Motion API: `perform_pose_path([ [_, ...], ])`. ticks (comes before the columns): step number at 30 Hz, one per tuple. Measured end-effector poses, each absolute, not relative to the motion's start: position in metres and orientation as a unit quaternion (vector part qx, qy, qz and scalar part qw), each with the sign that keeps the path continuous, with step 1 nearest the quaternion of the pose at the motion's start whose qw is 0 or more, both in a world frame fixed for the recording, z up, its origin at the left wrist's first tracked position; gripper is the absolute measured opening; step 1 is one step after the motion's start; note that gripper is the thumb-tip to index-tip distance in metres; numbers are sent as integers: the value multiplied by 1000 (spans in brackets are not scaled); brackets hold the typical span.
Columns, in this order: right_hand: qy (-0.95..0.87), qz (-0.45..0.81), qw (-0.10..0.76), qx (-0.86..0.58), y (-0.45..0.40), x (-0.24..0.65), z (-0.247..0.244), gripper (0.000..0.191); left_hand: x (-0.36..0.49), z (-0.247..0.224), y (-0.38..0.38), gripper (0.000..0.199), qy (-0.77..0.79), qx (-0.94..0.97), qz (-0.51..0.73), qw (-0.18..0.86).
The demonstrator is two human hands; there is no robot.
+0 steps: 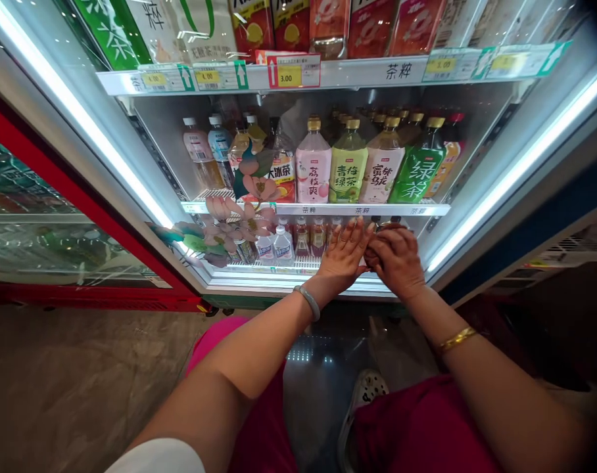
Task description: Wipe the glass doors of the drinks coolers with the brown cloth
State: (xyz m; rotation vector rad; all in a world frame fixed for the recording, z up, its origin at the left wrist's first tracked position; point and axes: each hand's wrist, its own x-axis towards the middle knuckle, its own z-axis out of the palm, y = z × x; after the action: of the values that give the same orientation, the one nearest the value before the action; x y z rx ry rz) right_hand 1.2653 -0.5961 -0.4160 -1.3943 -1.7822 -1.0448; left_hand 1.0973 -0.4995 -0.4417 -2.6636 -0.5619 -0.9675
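Note:
A lit drinks cooler stands in front of me, with a flower decal [259,190] over its left part. My left hand [345,251] lies with its fingers spread against the lower part of the cooler front, below the middle shelf edge [313,209]. Beside it and touching or nearly touching it, my right hand [396,257] has its fingers bent together; what they hold, if anything, is hidden. Behind my hands is the bottom row of small bottles, among them a white-labelled bottle [283,244]. Above stand a pink bottle [313,164] and a green bottle [417,164].
An upper shelf edge [358,71] carries price tags under large bottles. To the left is a red-framed cooler [81,197]. A dark blue panel [515,203] borders the right side. Below are the tiled floor [81,381] and a light perforated shoe [370,387].

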Motion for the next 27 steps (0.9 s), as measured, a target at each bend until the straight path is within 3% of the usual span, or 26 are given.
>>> perform_pose_path([
  [5, -722, -394, 269, -501, -605, 1266, -428, 21, 1106, -454, -505, 90, -195, -913, -338, 119],
  [9, -657, -396, 345, -541, -611, 1295, -400, 29, 1114, -450, -510, 108, -211, -916, -327, 98],
  [12, -583, -403, 393, -586, -613, 1315, -390, 39, 1121, -447, -512, 108, -218, -918, -321, 84],
  [22, -641, -376, 320, -588, -615, 1294, -429, 32, 1128, -448, -516, 107, -241, -916, -311, 75],
  [27, -602, -362, 406, -585, -606, 1286, -385, 36, 1124, -435, -518, 99, -207, -915, -330, 109],
])
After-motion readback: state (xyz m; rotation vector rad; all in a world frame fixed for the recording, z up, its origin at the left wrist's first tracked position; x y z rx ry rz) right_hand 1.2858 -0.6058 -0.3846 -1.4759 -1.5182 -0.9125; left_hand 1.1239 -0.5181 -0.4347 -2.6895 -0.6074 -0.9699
